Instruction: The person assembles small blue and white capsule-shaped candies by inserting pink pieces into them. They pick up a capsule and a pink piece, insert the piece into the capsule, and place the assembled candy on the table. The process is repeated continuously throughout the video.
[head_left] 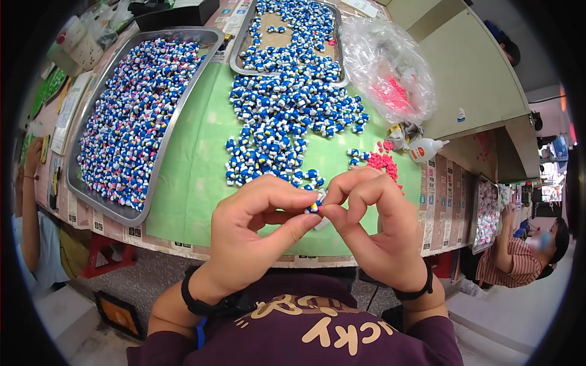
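Observation:
Between the thumb and index finger of my left hand [241,229] is a small blue-and-white plastic figure [314,207] with a touch of yellow. My right hand [384,235] meets it from the other side, thumb and index finger pinched on a tiny pink piece [320,208] at the figure's side. The fingertips partly cover both. Just beyond my hands spreads a loose heap of similar blue-and-white figures [274,137] on a green sheet [198,146]. Past my right fingers lies a small pile of pink pieces [384,163].
A metal tray [160,143] full of figures with pink bits stands left. Another metal tray [235,52] of figures lies at the back. To the right are a clear plastic bag [372,55] with pink pieces and a white squeeze bottle [424,149]. Other people sit at both sides.

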### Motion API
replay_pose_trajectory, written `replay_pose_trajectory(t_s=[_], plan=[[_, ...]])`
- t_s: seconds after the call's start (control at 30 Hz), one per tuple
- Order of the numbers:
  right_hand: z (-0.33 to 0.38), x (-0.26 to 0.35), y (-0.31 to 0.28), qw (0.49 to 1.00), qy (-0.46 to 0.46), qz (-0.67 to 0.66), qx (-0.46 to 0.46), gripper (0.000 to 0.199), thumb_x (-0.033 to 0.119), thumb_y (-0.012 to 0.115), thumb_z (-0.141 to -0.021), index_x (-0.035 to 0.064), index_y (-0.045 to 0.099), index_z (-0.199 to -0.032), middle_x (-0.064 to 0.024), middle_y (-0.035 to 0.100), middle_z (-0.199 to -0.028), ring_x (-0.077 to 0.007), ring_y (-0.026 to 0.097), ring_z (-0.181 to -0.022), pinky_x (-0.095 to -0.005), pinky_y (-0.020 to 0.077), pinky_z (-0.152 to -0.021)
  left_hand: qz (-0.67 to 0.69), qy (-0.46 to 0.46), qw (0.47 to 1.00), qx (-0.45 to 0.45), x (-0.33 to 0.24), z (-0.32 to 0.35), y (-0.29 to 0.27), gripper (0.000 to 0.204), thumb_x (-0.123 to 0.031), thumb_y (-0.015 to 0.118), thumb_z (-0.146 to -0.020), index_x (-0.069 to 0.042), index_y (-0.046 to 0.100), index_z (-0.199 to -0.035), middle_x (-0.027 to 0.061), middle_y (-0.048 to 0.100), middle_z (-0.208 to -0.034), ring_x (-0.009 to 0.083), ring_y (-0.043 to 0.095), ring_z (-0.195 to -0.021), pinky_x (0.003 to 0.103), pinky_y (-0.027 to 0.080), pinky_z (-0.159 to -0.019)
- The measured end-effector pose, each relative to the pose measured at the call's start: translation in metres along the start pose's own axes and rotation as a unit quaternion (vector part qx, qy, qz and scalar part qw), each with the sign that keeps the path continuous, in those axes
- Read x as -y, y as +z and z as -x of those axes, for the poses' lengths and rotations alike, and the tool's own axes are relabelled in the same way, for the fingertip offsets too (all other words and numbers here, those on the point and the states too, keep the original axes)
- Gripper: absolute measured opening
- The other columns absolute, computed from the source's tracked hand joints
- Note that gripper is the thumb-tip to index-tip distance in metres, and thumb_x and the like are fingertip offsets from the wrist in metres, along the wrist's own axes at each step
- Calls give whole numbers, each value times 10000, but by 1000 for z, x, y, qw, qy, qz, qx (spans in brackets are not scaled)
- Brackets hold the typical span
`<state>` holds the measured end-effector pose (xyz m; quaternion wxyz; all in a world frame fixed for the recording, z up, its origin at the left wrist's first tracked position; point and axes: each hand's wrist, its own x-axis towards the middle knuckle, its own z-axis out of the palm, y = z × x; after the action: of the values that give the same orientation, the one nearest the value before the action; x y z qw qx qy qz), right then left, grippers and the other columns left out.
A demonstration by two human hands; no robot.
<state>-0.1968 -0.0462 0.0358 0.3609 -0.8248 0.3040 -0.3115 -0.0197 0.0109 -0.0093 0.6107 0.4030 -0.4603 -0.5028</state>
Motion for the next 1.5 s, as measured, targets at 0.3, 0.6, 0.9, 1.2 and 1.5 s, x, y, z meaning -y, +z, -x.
replay_pose_trajectory(t_s=[0.3,0.6,0.9,1.2,1.5], plan=[[0,-1,1,985,84,-139,-56,295,-49,739,-776,69,471,-803,-70,580,-856,-182,569,-808,-304,452,-751,-132,130,983,-10,-2,-1,-3,187,122,741,-735,11,698,-879,122,691,-861,160,662,-770,242,513,-615],[42,-48,-54,979,148,137,19,191,-113,608,-779,8,473,-837,-106,547,-821,-258,578,-775,-348,477,-711,-272,183,912,-247,-22,5,-131,167,66,642,-870,8,609,-1023,78,611,-976,93,589,-776,216,521,-624],[48,-59,-32,971,105,199,77,162,-93,572,-742,18,502,-838,-120,533,-784,-321,570,-754,-400,459,-656,-424,59,886,-179,-24,7,-104,241,-25,705,-849,-63,647,-1080,19,590,-995,72,564,-817,210,470,-621],[43,-66,-35,958,86,250,116,107,-41,560,-750,29,507,-811,-115,532,-759,-320,565,-751,-403,456,-665,-467,42,870,151,3,4,-45,214,-9,711,-785,4,656,-992,101,596,-942,247,612,-778,341,492,-678],[40,-58,-39,951,113,252,137,117,-67,561,-729,16,509,-793,-138,518,-760,-341,561,-764,-398,454,-682,-407,101,901,110,7,4,-50,164,-18,682,-792,-14,641,-951,90,579,-868,246,634,-708,337,516,-611]])
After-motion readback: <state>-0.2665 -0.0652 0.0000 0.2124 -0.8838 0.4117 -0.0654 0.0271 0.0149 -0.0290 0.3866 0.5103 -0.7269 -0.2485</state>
